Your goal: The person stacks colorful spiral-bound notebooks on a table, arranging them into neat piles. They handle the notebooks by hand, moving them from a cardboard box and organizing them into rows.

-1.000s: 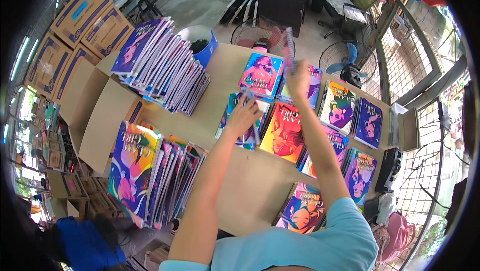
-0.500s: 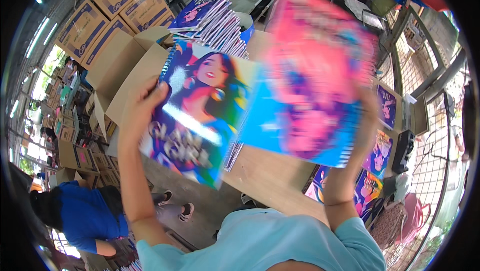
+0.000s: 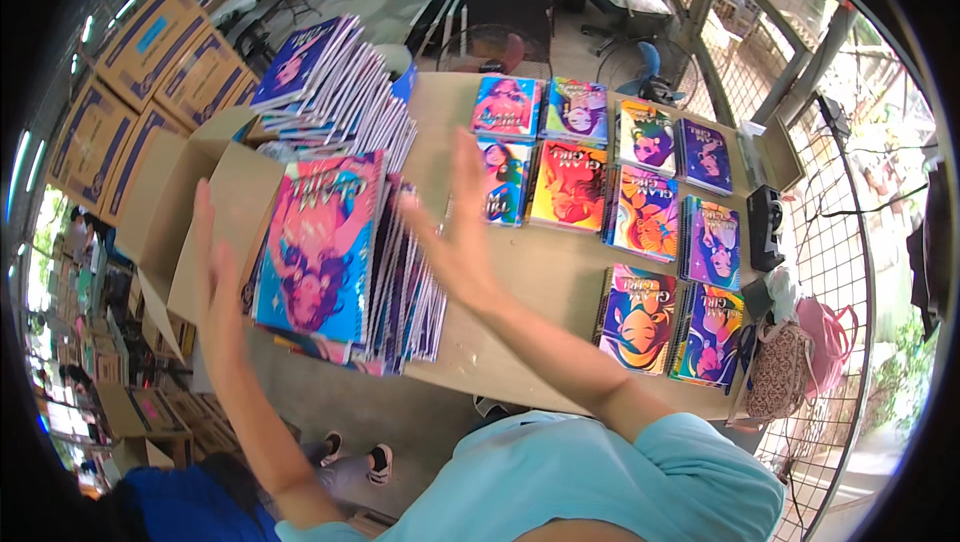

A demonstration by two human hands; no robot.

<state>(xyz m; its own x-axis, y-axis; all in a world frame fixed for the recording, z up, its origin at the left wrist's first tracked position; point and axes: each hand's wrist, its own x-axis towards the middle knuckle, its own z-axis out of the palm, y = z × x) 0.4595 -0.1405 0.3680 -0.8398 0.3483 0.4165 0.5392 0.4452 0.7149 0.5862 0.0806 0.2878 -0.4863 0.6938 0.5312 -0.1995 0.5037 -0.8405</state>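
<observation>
A tall stack of spiral notebooks (image 3: 318, 242) stands at the table's left, topped by one with a pink and light-blue illustrated cover. My left hand (image 3: 216, 267) is open on the left of this stack, fingers stretched upward and slightly blurred. On the other side, my right hand (image 3: 455, 232) hovers open over the table with its fingers apart, the fingertips close to the stack's right side. Neither hand holds anything. Just behind rises a second stack of notebooks (image 3: 300, 64), its spines leaning in uneven layers.
Several notebook piles with varied bright covers (image 3: 570, 185) stand in rows on the wooden table (image 3: 510, 327). An open cardboard box (image 3: 215, 232) adjoins the table's left edge, near stacked closed cartons (image 3: 160, 52). Bags (image 3: 785, 367) lie at the right corner. A person in blue (image 3: 195, 502) is at lower left.
The two notebooks I was holding have left my hands, and the pink and blue one now lies on top of the near stack. Both hands have opened, and my right hand has moved left.
</observation>
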